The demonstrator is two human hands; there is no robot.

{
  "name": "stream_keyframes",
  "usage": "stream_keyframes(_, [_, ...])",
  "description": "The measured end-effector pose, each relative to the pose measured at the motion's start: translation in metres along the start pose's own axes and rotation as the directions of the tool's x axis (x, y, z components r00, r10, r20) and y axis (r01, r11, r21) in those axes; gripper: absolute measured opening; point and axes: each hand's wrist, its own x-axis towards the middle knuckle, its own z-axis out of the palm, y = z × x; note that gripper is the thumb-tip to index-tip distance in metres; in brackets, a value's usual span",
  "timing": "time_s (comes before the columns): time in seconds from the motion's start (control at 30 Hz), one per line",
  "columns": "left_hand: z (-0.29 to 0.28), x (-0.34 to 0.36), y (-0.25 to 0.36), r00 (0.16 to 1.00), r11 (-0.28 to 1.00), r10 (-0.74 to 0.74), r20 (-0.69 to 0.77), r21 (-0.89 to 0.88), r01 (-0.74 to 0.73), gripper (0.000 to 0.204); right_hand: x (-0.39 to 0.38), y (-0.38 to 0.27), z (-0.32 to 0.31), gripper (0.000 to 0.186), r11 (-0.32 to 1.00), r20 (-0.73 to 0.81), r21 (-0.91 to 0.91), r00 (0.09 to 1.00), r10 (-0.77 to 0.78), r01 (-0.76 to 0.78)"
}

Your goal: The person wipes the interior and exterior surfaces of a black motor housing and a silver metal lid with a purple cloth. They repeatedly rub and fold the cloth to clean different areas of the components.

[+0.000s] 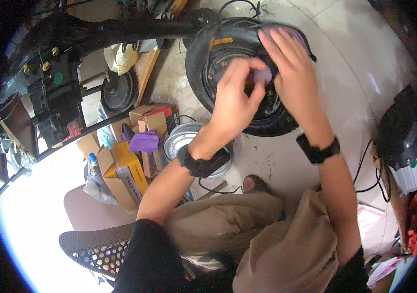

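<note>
A black scooter-like wheel (201,73) with a dark tyre and hub is in front of me, joined to a black frame arm (135,31). My left hand (235,97) is over the hub, thumb and fingers pinched around a piece of purple cloth (263,75). Stretched out, the fingers of my right hand (294,68) lie on the dark curved fender at the wheel's upper right. A purplish patch (296,35) shows beside those fingertips, too blurred to name. Both wrists wear black bands.
Silver round metal parts (186,138) stand on the floor near my left forearm. Beside them are a yellow box (129,168), open cardboard boxes and a purple cloth bundle (144,141). A black-and-white machine (411,161) and cables (376,185) are at the right.
</note>
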Motion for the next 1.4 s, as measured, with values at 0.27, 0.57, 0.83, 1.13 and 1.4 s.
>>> stream_keyframes(0.27, [0.002,-0.062,0.0,0.852,0.994,0.071,0.518,0.036,-0.105,0.031,-0.141,-0.026,-0.025,0.053,0.982,0.223,-0.064,0.956,0.19,-0.18])
stream_keyframes(0.57, [-0.011,-0.116,-0.008,0.512,0.993,-0.046,0.858,-0.017,0.118,0.033,-0.186,-0.062,-0.091,0.04,0.813,0.801,0.066,0.517,0.302,-0.578])
stream_keyframes(0.83, [-0.074,-0.118,-0.088,0.962,0.978,-0.102,-0.254,0.15,0.143,0.031,-0.156,-0.013,-0.128,0.037,0.599,0.316,0.342,0.689,0.652,-0.724])
stream_keyframes(1.13, [-0.037,-0.089,-0.14,0.621,0.253,-0.767,0.159,-0.815,0.521,0.057,-0.14,-0.032,-0.136,0.037,0.365,0.221,0.467,0.506,0.834,-0.806])
stream_keyframes(1.4, [-0.039,-0.093,-0.16,0.682,0.23,-0.713,0.161,-0.866,0.445,0.072,-0.146,-0.028,-0.128,0.031,0.507,0.206,0.317,0.58,0.788,-0.801])
